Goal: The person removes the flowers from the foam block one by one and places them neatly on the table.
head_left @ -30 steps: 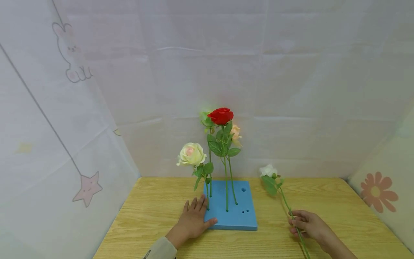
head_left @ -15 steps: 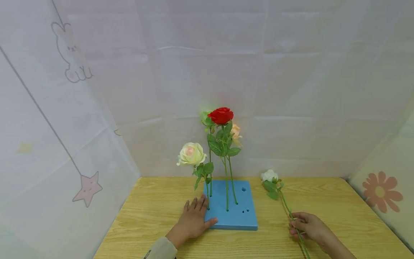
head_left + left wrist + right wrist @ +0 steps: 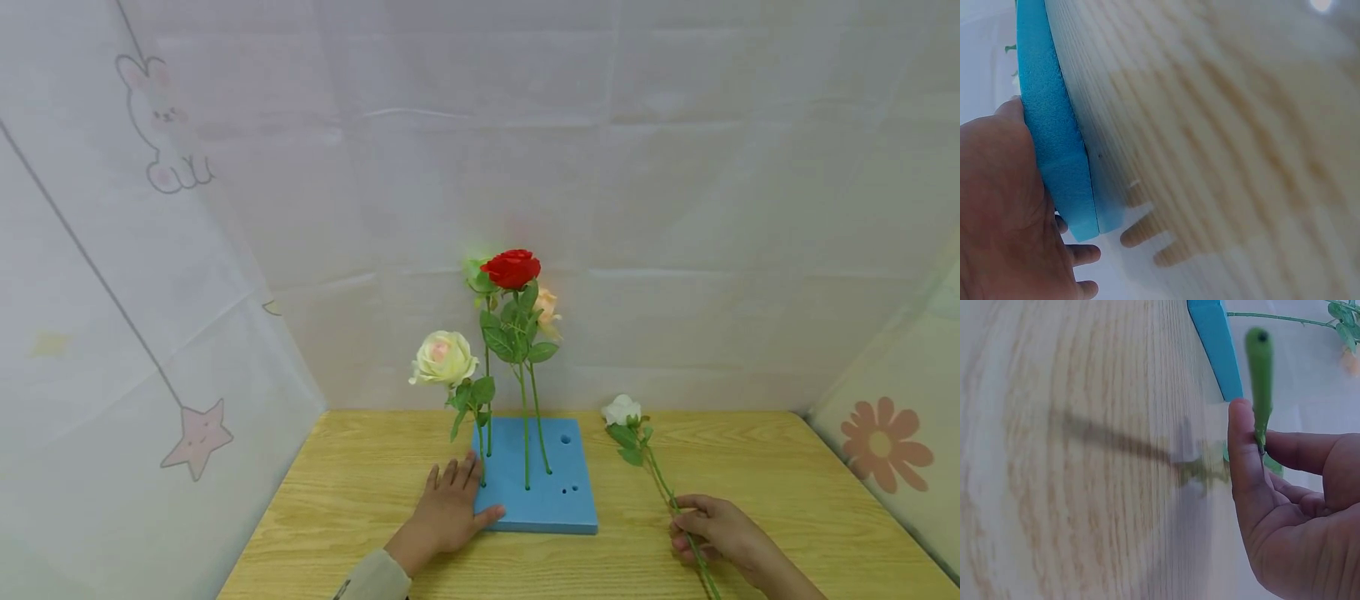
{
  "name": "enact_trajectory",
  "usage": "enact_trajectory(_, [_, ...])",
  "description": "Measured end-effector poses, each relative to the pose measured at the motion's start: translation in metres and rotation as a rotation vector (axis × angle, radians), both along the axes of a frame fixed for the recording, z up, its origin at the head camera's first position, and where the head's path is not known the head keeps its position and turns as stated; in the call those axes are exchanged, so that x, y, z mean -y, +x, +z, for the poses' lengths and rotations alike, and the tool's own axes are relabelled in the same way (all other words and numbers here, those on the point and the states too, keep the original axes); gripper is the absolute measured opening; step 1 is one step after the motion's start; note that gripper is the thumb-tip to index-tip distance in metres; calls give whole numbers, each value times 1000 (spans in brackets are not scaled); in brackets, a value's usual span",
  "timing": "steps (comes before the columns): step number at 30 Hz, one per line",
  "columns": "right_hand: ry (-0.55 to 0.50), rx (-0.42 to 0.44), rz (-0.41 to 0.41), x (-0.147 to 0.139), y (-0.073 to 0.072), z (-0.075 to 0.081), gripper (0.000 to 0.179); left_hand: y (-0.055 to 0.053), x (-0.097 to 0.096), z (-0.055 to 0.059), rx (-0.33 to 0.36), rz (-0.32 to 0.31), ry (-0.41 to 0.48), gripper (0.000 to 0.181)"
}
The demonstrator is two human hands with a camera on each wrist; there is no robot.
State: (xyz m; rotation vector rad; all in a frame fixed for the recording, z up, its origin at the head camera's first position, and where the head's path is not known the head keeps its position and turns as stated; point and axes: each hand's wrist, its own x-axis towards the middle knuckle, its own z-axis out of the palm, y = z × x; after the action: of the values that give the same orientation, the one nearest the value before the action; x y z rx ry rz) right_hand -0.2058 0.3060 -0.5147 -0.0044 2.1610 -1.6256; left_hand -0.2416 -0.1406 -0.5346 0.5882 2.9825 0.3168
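A blue foam board lies on the table with several roses standing in its holes. My left hand rests against the board's left front corner, fingers spread and thumb on its top; in the left wrist view the palm is beside the board's edge. To the right, my right hand pinches the green stem of a white rose between thumb and fingers. The bloom points away from me, tilted left. In the right wrist view the stem's cut end faces the camera. The rose's bloom is hidden there.
In the board stand a red rose, a cream rose, a peach rose and a green rose. Bare holes show on the board's right side. A pale cloth wall rises behind the wooden table.
The white rose's bloom has sunk a little lower toward the table while the right hand stays nearly in place. The left hand and the board have not moved.
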Motion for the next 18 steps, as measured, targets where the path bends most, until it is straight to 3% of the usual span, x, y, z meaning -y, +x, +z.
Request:
enact_trajectory(14, [-93,53,50,-2,2,-1,72,-2,-1,-2,-22,-2,10,93])
enact_trajectory(18, [-70,43,54,-3,2,-2,69,-2,-1,-2,-22,-3,6,93])
